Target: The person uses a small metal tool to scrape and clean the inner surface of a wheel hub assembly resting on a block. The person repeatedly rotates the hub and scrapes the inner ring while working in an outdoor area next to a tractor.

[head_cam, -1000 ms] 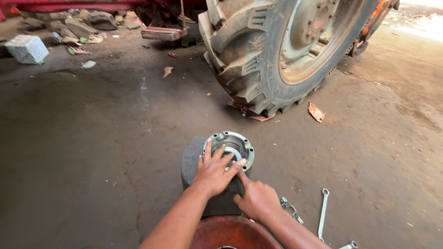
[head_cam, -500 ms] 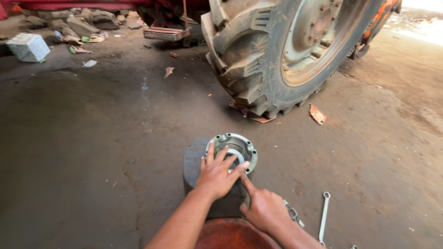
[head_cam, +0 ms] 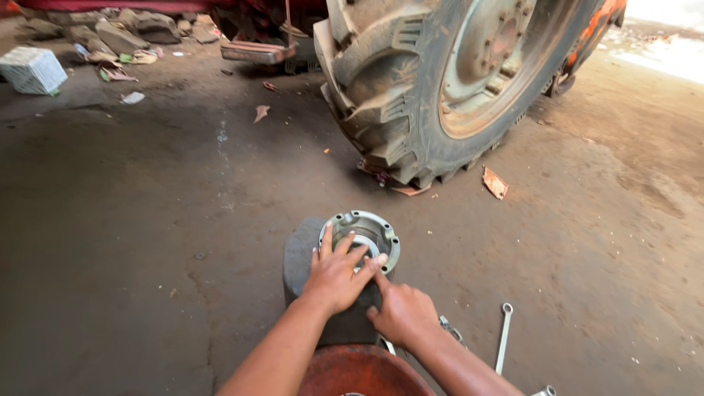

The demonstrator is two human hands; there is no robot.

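Metal hub flange [head_cam: 361, 236], round with bolt holes, sits on a dark block [head_cam: 302, 264] on the concrete floor [head_cam: 147, 257], near the middle. Left hand [head_cam: 336, 277] lies flat on it, fingers spread, clasping nothing. Right hand [head_cam: 401, 312] presses one finger at the flange's rim, otherwise curled loosely. Right of them lies a spanner [head_cam: 503, 337]; farther off stands a big tractor tyre [head_cam: 433, 88].

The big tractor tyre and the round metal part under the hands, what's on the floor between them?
In the head view, only bare dusty floor lies between the tyre and the round metal part. Small scraps sit at the tyre's foot.
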